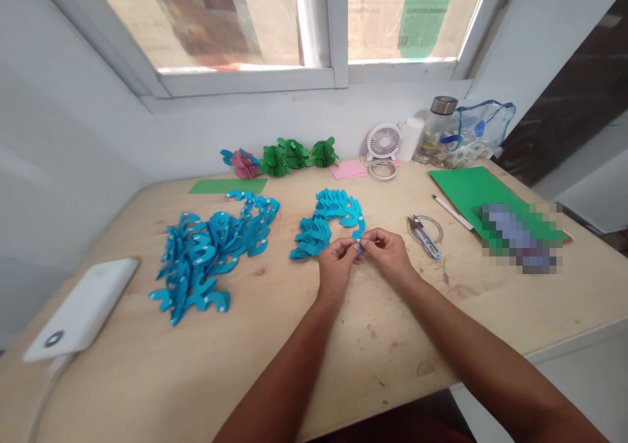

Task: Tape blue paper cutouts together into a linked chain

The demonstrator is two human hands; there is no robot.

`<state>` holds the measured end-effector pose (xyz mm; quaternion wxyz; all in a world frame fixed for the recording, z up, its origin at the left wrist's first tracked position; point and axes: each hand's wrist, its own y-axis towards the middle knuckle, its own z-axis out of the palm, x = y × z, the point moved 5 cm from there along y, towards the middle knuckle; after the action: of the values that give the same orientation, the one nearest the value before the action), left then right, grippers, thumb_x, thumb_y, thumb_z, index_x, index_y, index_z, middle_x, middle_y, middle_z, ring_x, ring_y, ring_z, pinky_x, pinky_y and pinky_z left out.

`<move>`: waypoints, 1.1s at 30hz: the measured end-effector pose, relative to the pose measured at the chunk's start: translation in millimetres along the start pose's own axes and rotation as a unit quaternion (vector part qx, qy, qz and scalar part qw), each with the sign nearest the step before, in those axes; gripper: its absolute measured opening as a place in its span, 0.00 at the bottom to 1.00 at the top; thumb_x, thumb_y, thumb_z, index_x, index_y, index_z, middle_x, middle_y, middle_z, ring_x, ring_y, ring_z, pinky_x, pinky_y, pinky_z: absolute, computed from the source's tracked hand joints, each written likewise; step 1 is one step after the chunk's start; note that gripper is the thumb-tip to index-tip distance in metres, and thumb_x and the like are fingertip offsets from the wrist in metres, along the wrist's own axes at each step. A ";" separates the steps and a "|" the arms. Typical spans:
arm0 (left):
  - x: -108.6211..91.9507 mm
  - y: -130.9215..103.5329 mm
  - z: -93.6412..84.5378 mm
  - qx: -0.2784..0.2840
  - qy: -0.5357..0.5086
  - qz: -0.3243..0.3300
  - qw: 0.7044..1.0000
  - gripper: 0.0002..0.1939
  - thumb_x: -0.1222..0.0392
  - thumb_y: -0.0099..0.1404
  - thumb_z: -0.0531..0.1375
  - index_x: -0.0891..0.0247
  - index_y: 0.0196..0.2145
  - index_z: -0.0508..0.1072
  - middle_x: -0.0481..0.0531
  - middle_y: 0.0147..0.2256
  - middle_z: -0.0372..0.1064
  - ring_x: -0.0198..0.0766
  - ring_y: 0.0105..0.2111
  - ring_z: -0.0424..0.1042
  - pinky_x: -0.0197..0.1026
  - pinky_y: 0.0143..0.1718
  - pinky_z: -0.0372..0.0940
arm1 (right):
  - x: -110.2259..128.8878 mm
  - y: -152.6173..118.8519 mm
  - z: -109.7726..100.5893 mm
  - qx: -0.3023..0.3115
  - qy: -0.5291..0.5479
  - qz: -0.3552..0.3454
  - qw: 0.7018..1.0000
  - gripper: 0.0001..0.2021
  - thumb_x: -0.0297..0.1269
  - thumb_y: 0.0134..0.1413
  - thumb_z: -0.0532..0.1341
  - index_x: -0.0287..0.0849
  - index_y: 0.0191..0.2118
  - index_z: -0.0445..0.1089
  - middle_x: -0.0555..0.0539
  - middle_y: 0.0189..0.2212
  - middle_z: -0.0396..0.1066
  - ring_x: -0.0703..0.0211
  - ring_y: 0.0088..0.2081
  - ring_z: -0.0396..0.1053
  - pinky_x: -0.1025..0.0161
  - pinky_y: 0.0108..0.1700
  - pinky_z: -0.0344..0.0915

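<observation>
At the middle of the table, my left hand (338, 260) and my right hand (385, 250) meet fingertip to fingertip. Both pinch the near end of a curved blue paper chain (350, 212), where a small white patch shows between the fingers. The chain bends away and to the left, ending in a stack of folded blue paper pieces (314, 235) beside my left hand. Further left lies a larger loose heap of blue paper pieces (199, 253) dotted with small white patches. To the right of my right hand rest blue-handled thread snips (426, 237).
A white power bank (86, 309) with a cable lies at left. Along the wall stand green paper figures (294, 155), a small fan (384, 142), a tape roll (382, 169) and a bottle (436, 129). Green sheets (483, 191) and a white pen (452, 212) lie right.
</observation>
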<state>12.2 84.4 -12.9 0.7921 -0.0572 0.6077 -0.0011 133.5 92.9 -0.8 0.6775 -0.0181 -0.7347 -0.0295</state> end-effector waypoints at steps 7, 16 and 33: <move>1.8 0.4 -0.9 -0.008 0.012 0.010 1.000 0.07 0.60 0.50 0.62 0.67 0.25 0.74 0.48 0.23 0.69 0.32 0.24 0.68 0.35 0.26 0.66 | 0.4 -0.7 1.0 -0.001 -0.011 -0.008 1.000 0.06 0.37 0.42 0.61 0.40 0.24 0.70 0.50 0.23 0.70 0.64 0.23 0.64 0.66 0.26 0.61; -6.7 -3.3 -3.9 -0.041 0.124 0.086 0.988 0.06 0.60 0.51 0.60 0.64 0.22 0.75 0.49 0.23 0.71 0.35 0.26 0.68 0.35 0.29 0.63 | 15.1 -7.5 1.3 -0.022 -0.158 -0.120 0.980 0.04 0.33 0.45 0.58 0.42 0.24 0.69 0.47 0.26 0.71 0.60 0.29 0.66 0.63 0.32 0.62; -8.6 -2.7 -9.0 -0.084 0.190 0.116 0.971 0.06 0.64 0.49 0.58 0.63 0.18 0.73 0.46 0.19 0.68 0.34 0.22 0.64 0.35 0.26 0.58 | -4.6 -4.6 2.5 -0.021 -0.097 -0.034 0.994 0.09 0.36 0.46 0.58 0.43 0.24 0.74 0.48 0.27 0.76 0.56 0.30 0.71 0.62 0.33 0.64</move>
<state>1.5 81.5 -6.6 0.6493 -0.0519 0.7474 0.1309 131.1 88.6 -5.7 0.6013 -0.0102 -0.7962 -0.0663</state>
